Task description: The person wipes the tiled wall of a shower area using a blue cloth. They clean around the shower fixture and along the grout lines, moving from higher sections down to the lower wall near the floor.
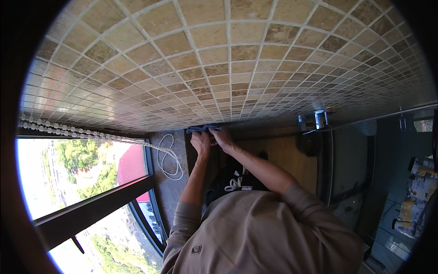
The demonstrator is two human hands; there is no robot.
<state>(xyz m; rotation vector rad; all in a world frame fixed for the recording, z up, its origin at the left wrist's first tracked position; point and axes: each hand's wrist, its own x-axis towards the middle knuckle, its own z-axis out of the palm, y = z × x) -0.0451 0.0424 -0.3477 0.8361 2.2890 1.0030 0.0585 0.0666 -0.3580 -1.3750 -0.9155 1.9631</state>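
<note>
A folded dark blue cloth (204,128) is at the foot of the visible tiled wall (229,72), close against it. My left hand (202,143) grips the cloth from the near side, with its fingers bent. Right beside it, my right hand (223,138) holds the cloth's right part. The two hands almost touch, and some fingertips are hidden behind the cloth and the hands. Both forearms stretch forward from pushed-up brown sleeves.
To the left, a white cord (169,161) lies looped on a stone sill (174,147), below a beaded blind chain (85,132). Dark-framed windows (92,202) stand beyond. A chrome fitting (321,119) projects from the wall at right, near a glass panel (352,154).
</note>
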